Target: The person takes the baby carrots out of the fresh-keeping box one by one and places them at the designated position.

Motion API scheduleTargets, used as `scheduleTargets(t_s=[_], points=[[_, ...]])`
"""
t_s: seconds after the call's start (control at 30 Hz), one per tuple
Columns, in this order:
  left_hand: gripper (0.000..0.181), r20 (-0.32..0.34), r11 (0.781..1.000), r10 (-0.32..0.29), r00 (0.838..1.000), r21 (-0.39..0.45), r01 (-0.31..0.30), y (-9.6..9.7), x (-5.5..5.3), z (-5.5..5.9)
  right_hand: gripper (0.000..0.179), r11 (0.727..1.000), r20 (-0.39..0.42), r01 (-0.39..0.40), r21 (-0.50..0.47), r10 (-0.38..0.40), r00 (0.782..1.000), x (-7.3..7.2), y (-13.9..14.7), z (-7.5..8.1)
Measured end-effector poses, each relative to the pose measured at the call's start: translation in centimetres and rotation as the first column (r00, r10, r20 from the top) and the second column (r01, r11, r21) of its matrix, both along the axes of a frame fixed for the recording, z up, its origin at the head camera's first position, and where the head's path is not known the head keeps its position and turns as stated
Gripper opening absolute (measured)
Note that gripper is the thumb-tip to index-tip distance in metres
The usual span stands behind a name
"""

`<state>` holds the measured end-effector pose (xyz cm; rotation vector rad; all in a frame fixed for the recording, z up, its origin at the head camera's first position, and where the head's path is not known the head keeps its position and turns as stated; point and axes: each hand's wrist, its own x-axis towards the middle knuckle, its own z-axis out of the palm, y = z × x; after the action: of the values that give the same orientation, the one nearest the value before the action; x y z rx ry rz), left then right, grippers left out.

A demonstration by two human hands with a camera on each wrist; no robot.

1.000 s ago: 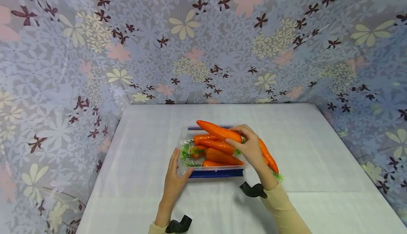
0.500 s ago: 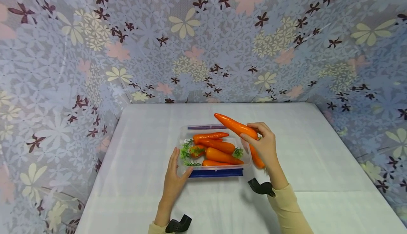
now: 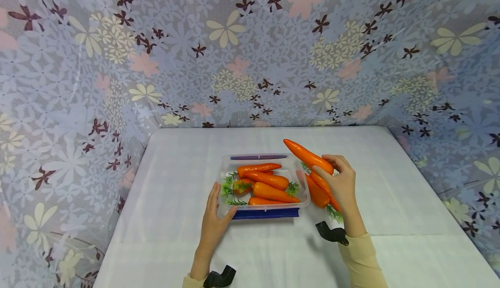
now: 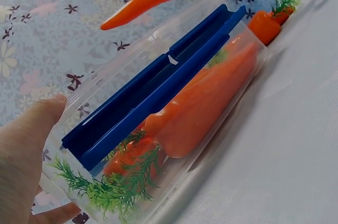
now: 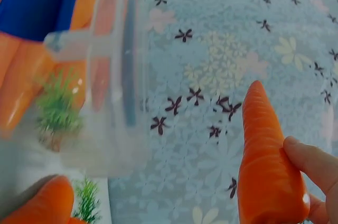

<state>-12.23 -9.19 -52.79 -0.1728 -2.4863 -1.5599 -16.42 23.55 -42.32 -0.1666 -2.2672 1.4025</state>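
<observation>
My right hand [image 3: 343,181] pinches an orange carrot [image 3: 304,152] between thumb and fingers, at its thick end. The carrot is tilted, its tip up and to the left, over the right end of a clear plastic food container [image 3: 306,199]. In the right wrist view the held carrot [image 5: 266,166] stands beside the container wall [image 5: 105,113]. My left hand [image 3: 214,214] holds the container's near left corner, thumb at the front and fingers along the left side. Several carrots [image 3: 269,180] with green tops lie inside.
Right of the container, more carrots [image 3: 317,194] lie on the white tablecloth [image 3: 390,192], partly behind my right hand. Blue latch flaps [image 3: 265,213] hang along the container's long sides. A flowered cloth [image 3: 250,62] rises behind the table.
My right hand has carried the carrot rightward from above the container's middle to past its right end. More of the carrots in the container shows. The left hand has stayed put.
</observation>
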Motion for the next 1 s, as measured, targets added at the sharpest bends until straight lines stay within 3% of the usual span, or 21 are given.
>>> scheduleTargets(t_s=[0.3, 0.6, 0.83, 1.0], points=[[0.08, 0.024, 1.0, -0.005, 1.0, 0.01, 0.005, 0.1, 0.0, 0.0, 0.035, 0.995, 0.012, 0.09, 0.039, -0.091, 0.996, 1.1, 1.6, -0.2], [0.08, 0.023, 1.0, 0.0, 1.0, 0.012, 0.0, 0.2, 0.2, 0.1, 0.036, 0.986, 0.003, 0.156, 0.066, -0.156, 0.988, 1.4, 4.4, -3.1], [0.08, 0.024, 1.0, 0.005, 1.0, 0.011, -0.005, 0.1, 0.2, 0.0, 0.035, 0.976, 0.054, 0.211, 0.045, -0.213, 0.976, 1.8, 5.5, -4.7], [0.08, 0.014, 1.0, 0.006, 1.0, 0.009, -0.006, 0.1, 0.0, -0.3, 0.035, 0.965, 0.013, 0.253, 0.062, -0.254, 0.967, 1.9, 6.2, -5.6]])
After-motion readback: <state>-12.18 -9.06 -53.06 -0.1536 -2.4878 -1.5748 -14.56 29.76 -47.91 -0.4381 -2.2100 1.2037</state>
